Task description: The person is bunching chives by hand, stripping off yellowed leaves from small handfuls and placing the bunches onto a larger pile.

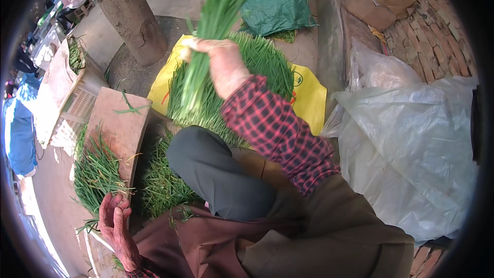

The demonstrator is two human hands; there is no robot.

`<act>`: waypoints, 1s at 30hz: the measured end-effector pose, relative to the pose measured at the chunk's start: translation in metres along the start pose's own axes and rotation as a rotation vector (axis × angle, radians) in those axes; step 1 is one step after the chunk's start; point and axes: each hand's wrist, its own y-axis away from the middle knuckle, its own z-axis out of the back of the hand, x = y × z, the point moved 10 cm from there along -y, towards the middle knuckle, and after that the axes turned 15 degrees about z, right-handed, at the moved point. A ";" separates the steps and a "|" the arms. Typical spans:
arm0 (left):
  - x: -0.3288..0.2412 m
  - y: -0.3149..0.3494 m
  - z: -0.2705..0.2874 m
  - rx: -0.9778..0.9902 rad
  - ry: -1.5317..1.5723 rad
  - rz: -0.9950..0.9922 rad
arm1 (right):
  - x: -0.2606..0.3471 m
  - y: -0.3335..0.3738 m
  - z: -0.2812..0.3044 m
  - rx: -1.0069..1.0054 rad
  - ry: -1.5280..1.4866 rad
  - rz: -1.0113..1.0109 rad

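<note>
My right hand [226, 64] is closed around a bunch of long green chives [218, 13], lifted over a broad heap of chives. Pale stem ends of the bunch point down toward me, and its leafy tops are blurred. Beneath it, the neatly laid heap of chives [262, 64] rests on a yellow sheet [310, 95]. At the lower left my left hand [117, 222] is open with bent fingers, beside a loose pile of chives [100, 175] on a tilted board [116, 123]. Whether its fingertips touch the stalks, I cannot tell.
Loose trimmings [162, 188] lie between the board and my knee. A woven basket [74, 105] and a tree trunk [126, 13] stand far left. A green plastic bag [278, 0] is at the back. Clear plastic sheeting [406, 149] covers the right side, near flattened cardboard [381, 7].
</note>
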 end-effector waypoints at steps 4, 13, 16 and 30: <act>0.070 -0.020 0.006 -0.019 0.079 0.201 | -0.056 -0.031 0.209 -0.346 0.345 -0.029; 0.120 -0.023 0.014 -0.086 0.094 0.397 | -0.236 0.054 0.414 -0.648 0.587 -0.162; 0.125 -0.025 0.016 -0.117 0.085 0.421 | -0.267 0.059 0.405 -0.654 0.762 -0.186; 0.141 -0.028 0.020 -0.077 0.089 0.445 | -0.197 0.078 0.336 -0.068 1.605 0.024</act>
